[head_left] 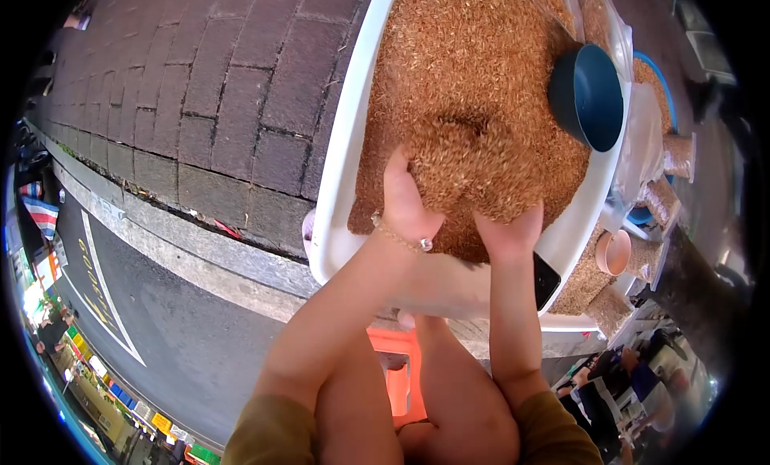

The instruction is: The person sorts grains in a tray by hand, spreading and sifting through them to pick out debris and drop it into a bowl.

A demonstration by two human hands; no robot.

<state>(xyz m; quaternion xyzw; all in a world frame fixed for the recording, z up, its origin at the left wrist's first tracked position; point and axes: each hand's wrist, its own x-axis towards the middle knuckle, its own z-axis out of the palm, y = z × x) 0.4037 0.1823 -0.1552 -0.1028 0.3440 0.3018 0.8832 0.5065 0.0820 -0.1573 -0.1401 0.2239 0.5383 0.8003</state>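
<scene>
A long white tub (327, 224) is filled with small reddish-brown dried bits (449, 48) that look like tiny dried shrimp. Low in the tub, at its near end, my left hand (411, 202) and my right hand (513, 228) are cupped side by side under a loose heap of these bits. The heap is blurred by motion and covers most of my fingers. A thin bracelet (401, 239) circles my left wrist. Beyond my right hand, a dark teal bowl (589, 96) lies tilted on the bits against the tub's right wall.
A black phone (546, 280) shows beside my right forearm at the tub's near right corner. To the right are clear plastic bags (642, 136), a pink bowl (613, 252) and more dried goods. Brick paving (233, 104) and a kerb run along the left. An orange stool (397, 385) shows below me.
</scene>
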